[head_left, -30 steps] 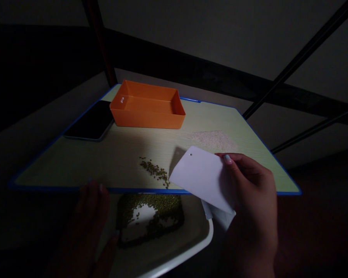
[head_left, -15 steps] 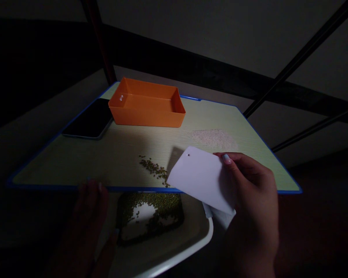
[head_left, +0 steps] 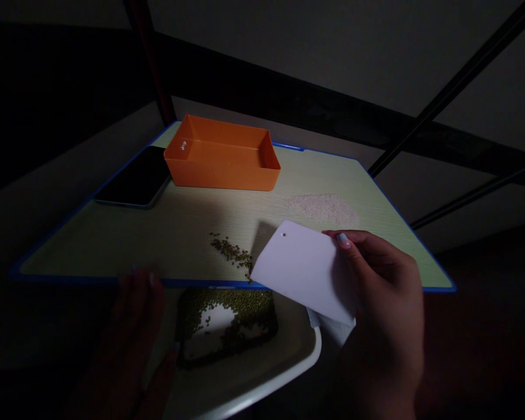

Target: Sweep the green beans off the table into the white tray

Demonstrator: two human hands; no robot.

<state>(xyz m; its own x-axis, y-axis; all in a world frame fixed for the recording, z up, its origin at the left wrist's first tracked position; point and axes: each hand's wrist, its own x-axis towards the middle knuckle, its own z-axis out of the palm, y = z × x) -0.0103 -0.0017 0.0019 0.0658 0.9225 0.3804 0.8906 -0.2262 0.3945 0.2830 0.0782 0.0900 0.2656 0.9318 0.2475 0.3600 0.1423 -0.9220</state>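
My right hand (head_left: 382, 297) pinches a white dough scraper (head_left: 300, 265) with a small hole near one corner. The scraper's lower left corner meets the front edge of the table, beside a trail of small green beans (head_left: 231, 251). Below that edge a white basin (head_left: 284, 379) holds more green beans (head_left: 254, 306), spread round a bare patch. In shadow on the left, my left hand (head_left: 133, 344) has its fingertips by the table edge and its thumb apart over the basin's left side. Its contact with the basin is too dark to make out.
An orange open box (head_left: 223, 178) stands at the back of the blue-edged table (head_left: 192, 216). Left of it lies a dark flat tablet (head_left: 135, 178). A thin patch of pale pinkish grains (head_left: 324, 208) lies at right, beyond the scraper.
The scraper's lower left corner has shifted very slightly left along the table edge. My left hand, the box and the tablet look the same.
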